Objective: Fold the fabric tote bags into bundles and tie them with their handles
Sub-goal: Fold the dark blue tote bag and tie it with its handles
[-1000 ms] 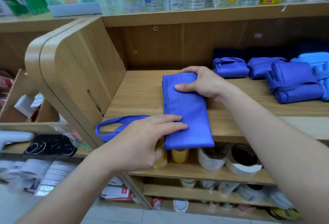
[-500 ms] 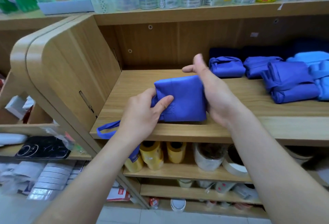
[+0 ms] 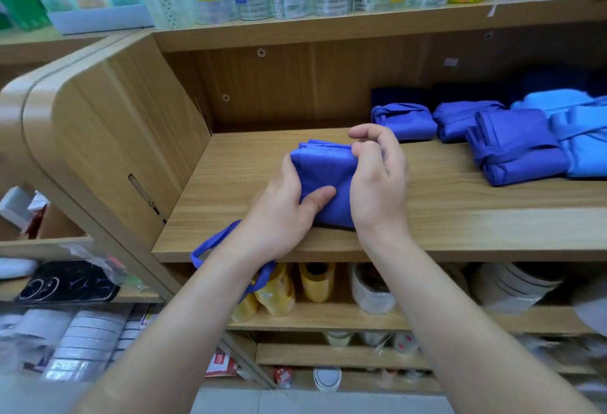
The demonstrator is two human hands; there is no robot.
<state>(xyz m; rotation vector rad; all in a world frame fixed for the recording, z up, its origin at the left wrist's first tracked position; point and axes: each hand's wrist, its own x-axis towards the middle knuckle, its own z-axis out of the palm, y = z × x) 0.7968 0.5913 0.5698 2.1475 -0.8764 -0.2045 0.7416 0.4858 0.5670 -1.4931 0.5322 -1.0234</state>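
Far down and to the left of the folded bag [image 3: 323, 177], on a lower side shelf, lies a black phone case [image 3: 65, 285] in clear wrapping. Nearer, just below and left of the bag, its blue handle [image 3: 213, 244] hangs in a loose loop over the front edge of the wooden shelf [image 3: 443, 216] and passes behind the left wrist.

The left hand [image 3: 282, 213] grips the bag's left end. Its thumb presses flat on the near face and the other fingers wrap round behind, out of sight. The bag itself is a thick blue wad, several layers showing at its top edge, resting on the shelf near the front and caught between both hands.

The right hand [image 3: 377, 183] closes on the bag's right end, palm against the cloth and fingers curled over the upper corner, the forefinger lifted a little above the rest.

Straight below the bag, one shelf down, stand yellow tape rolls [image 3: 295, 285]. To the right of the bag and further back on the same shelf sit finished bundles [image 3: 515, 147], dark blue ones tied round with their handles, then paler blue ones at the far right.
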